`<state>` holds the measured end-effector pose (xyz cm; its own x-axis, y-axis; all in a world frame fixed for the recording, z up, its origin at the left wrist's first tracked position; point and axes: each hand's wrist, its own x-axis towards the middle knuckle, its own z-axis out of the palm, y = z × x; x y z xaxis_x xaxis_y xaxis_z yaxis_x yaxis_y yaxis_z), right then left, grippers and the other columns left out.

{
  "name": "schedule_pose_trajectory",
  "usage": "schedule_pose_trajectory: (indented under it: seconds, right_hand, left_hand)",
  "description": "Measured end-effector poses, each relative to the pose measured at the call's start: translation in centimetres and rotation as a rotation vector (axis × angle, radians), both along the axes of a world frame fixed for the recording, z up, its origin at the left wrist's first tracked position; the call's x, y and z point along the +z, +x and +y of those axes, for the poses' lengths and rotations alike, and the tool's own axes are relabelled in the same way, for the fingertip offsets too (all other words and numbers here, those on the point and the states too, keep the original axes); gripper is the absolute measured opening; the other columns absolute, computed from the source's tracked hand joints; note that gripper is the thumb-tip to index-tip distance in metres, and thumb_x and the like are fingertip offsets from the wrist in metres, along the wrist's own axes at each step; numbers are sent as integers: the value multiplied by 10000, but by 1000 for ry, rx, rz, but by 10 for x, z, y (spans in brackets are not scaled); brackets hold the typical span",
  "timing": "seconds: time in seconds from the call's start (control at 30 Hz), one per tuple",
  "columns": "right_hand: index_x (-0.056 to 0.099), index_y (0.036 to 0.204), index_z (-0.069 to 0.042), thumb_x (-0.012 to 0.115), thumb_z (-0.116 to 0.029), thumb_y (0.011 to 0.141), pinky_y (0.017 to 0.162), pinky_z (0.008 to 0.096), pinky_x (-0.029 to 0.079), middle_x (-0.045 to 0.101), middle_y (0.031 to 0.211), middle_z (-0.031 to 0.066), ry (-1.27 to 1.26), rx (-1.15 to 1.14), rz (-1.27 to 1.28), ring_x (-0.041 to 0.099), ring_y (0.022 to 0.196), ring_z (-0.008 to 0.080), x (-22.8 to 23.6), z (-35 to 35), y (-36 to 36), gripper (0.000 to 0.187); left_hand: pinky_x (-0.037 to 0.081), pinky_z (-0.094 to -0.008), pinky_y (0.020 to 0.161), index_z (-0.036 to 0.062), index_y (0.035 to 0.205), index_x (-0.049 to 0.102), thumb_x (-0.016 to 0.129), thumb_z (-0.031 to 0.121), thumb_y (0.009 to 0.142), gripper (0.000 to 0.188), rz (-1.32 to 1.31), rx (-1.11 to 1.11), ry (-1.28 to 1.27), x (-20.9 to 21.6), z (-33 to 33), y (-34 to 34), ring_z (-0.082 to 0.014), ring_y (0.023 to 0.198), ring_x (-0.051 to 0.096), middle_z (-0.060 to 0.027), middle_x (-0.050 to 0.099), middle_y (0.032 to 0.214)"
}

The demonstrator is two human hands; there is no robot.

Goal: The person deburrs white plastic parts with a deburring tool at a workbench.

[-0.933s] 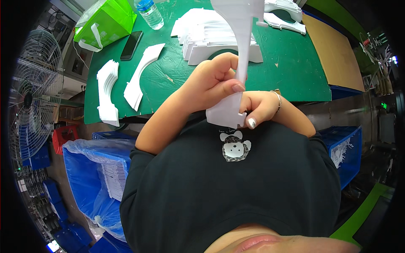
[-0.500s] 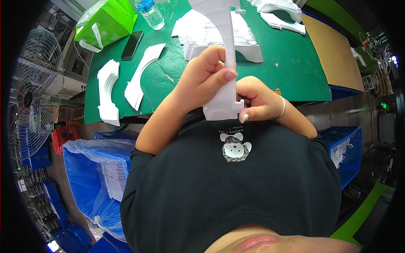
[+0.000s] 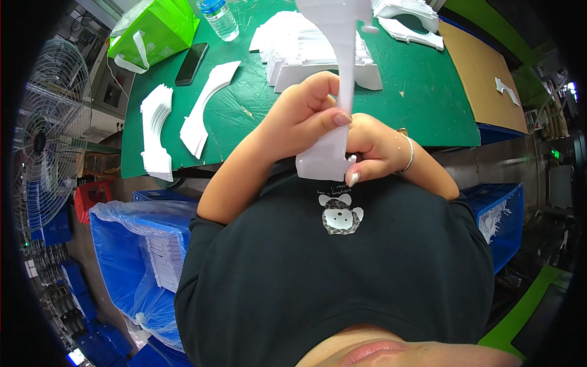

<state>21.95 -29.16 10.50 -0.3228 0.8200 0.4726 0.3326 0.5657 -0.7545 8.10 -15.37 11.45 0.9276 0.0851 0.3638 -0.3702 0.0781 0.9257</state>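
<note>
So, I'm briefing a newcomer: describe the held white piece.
Find the green table, then the left hand at its near edge. It grips the curved white piece, right hand at the lower end. Unlike the stacked pieces, this one is held up.

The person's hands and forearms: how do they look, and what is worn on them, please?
The left hand and right hand wear no gloves. Short black sleeves leave the forearms bare. A thin silvery bracelet circles the right wrist; none shows on the left.
</note>
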Motion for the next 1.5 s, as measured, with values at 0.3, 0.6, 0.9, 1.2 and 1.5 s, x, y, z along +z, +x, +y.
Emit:
schedule_pose_trajectory:
  seconds: [0.3,0.6,0.9,1.2,1.5]
  right_hand:
    - [508,661,-39,642,-287,930,468,270,257,396,561,-53,-701,442,522,342,508,83,-16,-3,1,390]
    - [571,778,-38,684,-183,897,513,216,296,457,629,-57,-511,-123,665,364,573,26,-2,-6,-14,219]
    - [562,672,-90,795,-254,724,484,353,415,546,617,54,304,-615,-459,543,543,263,12,2,0,290]
    - [565,958,8,449,-145,1013,647,296,433,578,797,91,29,-813,208,510,681,151,16,-1,16,200]
    - [565,971,-13,485,-176,1016,639,242,410,543,792,17,-30,-751,370,466,707,75,28,5,2,187]
  left_hand:
    - [410,-175,621,0,1107,502,641,236,953,314,-67,-5,147,-3,8,3,-24,707,511,1,551,858]
    - [392,-188,553,7,1071,504,645,115,942,220,-191,336,19,-9,2,2,-14,622,487,6,609,722]
    - [458,-279,689,-23,857,617,468,438,1016,510,-108,447,157,-17,22,-7,-116,775,564,-84,623,801]
    - [552,-314,672,-10,1470,337,207,439,1041,634,101,620,-110,-16,14,-13,-210,836,658,-181,674,1023]
    - [577,-428,798,94,1536,200,423,496,1006,702,-271,246,-453,-26,-13,-11,-280,1051,617,-211,485,1366]
